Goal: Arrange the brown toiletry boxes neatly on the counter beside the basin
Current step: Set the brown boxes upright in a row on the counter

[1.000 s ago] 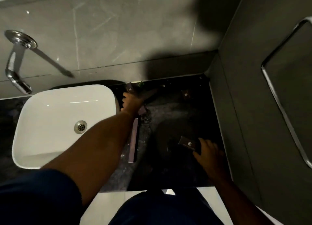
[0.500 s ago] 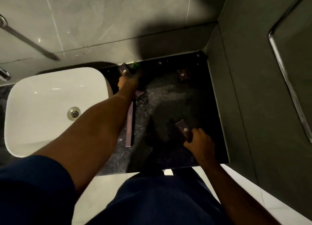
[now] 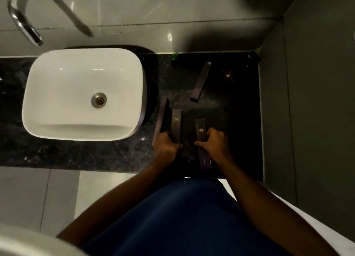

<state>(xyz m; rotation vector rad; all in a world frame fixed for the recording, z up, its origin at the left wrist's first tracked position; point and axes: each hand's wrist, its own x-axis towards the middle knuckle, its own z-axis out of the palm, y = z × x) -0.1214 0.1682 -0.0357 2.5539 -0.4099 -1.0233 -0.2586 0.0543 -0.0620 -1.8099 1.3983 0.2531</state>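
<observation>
On the dark stone counter, right of the white basin, lie several long brown toiletry boxes. My left hand grips the near end of a box lying lengthwise. A thinner box lies just left of it, against the basin's side. My right hand is closed over the middle of another long box, parallel to the first. Farther back a long box lies at a slant. A small brown box sits near the right wall.
A small green-capped bottle stands at the back edge of the counter. A chrome tap juts from the tiled wall above the basin. A grey side wall bounds the counter on the right. The counter's front edge runs just below my hands.
My left hand has come back from the far end of the counter to the front and now holds a long box. My right hand has taken a long box beside it. The camera view shifted.
</observation>
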